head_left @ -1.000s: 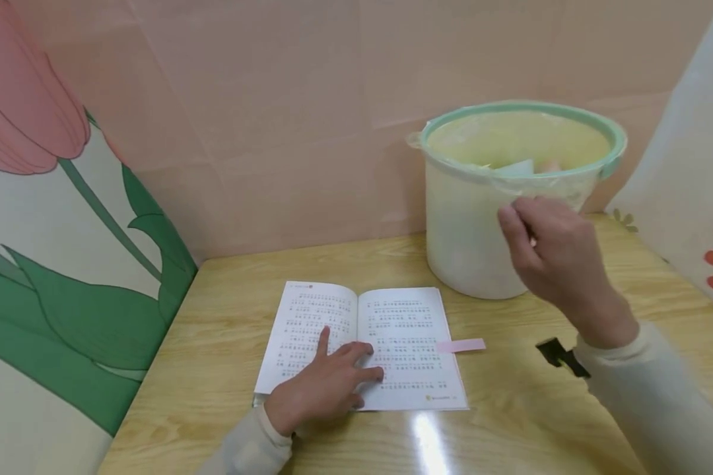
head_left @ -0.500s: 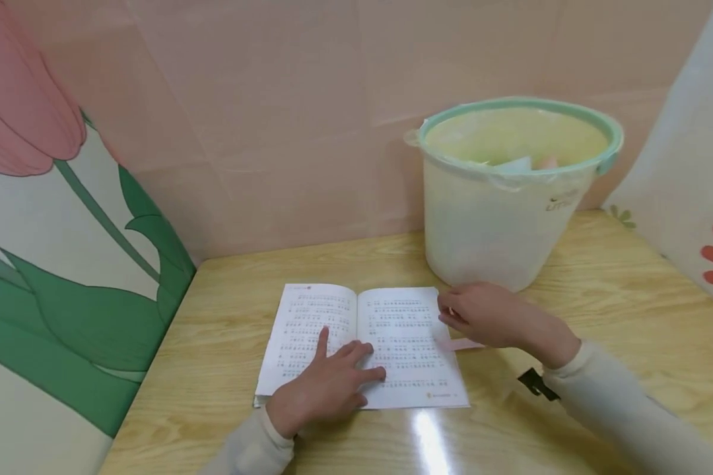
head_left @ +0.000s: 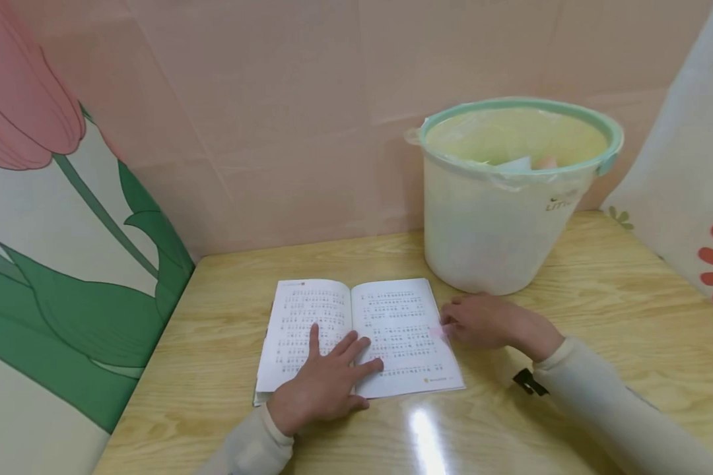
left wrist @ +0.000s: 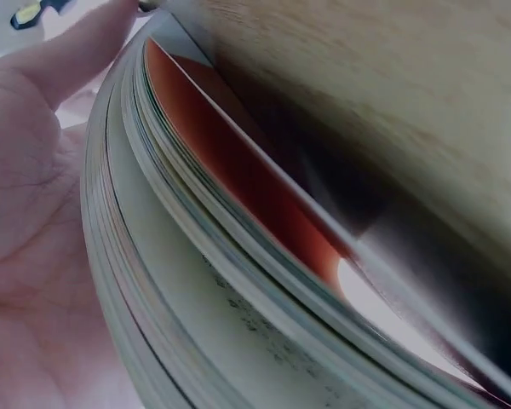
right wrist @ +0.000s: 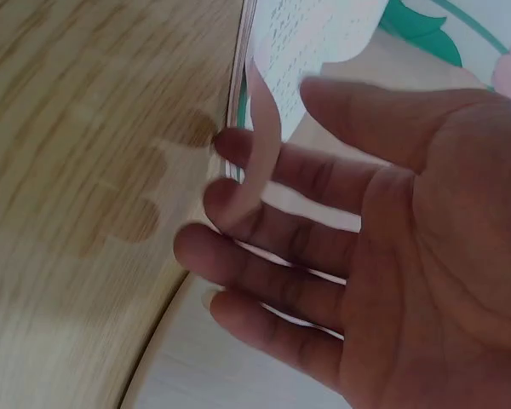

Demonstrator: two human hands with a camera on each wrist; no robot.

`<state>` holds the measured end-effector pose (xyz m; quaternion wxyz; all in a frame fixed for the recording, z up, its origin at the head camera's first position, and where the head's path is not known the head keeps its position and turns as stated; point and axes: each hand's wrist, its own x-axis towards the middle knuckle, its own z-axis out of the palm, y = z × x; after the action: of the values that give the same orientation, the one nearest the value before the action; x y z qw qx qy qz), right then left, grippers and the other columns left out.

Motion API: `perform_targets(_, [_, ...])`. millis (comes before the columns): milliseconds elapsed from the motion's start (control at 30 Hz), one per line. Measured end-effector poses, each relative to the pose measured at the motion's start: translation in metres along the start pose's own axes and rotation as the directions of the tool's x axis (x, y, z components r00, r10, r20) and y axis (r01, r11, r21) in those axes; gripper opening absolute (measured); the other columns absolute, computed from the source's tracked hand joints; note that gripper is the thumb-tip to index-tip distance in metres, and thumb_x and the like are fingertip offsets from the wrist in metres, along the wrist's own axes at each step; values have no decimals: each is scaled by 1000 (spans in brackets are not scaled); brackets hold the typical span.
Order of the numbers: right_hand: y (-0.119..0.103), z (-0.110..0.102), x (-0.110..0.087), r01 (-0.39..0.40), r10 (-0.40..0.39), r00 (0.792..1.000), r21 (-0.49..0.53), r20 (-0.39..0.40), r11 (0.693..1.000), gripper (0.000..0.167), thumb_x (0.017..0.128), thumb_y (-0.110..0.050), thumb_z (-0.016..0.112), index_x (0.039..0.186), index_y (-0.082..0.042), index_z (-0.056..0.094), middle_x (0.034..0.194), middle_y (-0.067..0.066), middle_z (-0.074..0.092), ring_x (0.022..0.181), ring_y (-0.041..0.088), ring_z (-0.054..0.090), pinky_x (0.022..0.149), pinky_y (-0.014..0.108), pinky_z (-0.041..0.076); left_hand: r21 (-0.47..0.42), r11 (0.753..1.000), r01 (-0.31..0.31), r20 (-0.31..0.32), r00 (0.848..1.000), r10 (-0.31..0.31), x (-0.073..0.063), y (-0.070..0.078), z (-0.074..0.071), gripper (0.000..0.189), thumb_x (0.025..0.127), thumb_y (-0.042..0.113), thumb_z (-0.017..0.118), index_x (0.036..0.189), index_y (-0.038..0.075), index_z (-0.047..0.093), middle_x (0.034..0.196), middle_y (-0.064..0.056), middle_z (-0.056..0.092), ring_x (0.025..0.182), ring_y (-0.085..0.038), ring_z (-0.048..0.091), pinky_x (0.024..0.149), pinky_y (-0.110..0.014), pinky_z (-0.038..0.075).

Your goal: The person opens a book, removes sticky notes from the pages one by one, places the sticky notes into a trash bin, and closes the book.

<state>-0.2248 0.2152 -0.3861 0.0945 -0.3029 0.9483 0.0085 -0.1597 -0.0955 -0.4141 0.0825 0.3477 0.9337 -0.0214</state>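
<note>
An open book [head_left: 395, 307] with printed pages lies on the wooden table. My left hand [head_left: 328, 380] rests across its lower middle, fingers spread over both pages. In the left wrist view the page edges [left wrist: 187, 221] fan apart beside the palm. A pink paper strip [right wrist: 266, 141] sticks out from the book's right edge and curls in front of my right fingers. My right hand [head_left: 481, 321] is at that edge, its thumb apart from the fingers in the right wrist view. The strip's outer end is hidden by this hand in the head view.
A pale bin [head_left: 481, 231] with a green rim and a clear liner stands just behind my right hand, paper scraps [head_left: 513, 165] inside it. A pink wall [head_left: 285, 132] rises at the table's back. Flower-print panels flank both sides.
My right hand has come down from in front of the bin to the strip at the book's right edge. The book has shifted slightly left and turned a little; the left hand stays on it.
</note>
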Motion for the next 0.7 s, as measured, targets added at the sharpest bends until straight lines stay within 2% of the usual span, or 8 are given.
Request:
perform_targets(100, [1, -2, -1, -6, 5, 999, -22, -42, 1000, 16, 99, -23, 55, 83, -19, 55, 75, -6, 50, 67, 12, 44, 65, 31, 41, 17, 1000, 3, -1, 1000, -3, 0, -1, 0, 62, 89, 57, 63, 146, 46, 43, 163, 4, 32, 153, -22, 26, 112, -77, 12])
perform_targets(167, [2, -4, -2, -6, 4, 998, -32, -62, 999, 19, 98, -20, 56, 80, -18, 51, 71, -6, 46, 64, 13, 41, 62, 31, 39, 31, 999, 11, -10, 1000, -11, 0, -1, 1, 61, 90, 57, 63, 147, 46, 43, 163, 4, 32, 153, -22, 26, 112, -77, 12])
perform_targets(367, [1, -7, -3, -22, 22, 998, -2, -62, 1000, 21, 97, -18, 57, 78, -19, 49, 68, -7, 45, 61, 12, 40, 58, 28, 36, 16, 999, 39, -17, 999, -39, -1, -2, 1, 59, 91, 55, 63, 146, 45, 44, 162, 4, 33, 153, -24, 27, 113, -76, 10])
perform_targets(700, [-5, -3, -1, 5, -4, 1000, 50, -26, 999, 23, 97, -18, 57, 75, -22, 50, 69, -8, 47, 63, 9, 40, 59, 25, 34, 13, 1000, 26, -32, 999, -25, 1, -2, 1, 58, 91, 53, 63, 146, 44, 45, 162, 3, 34, 152, -25, 28, 112, -78, 11])
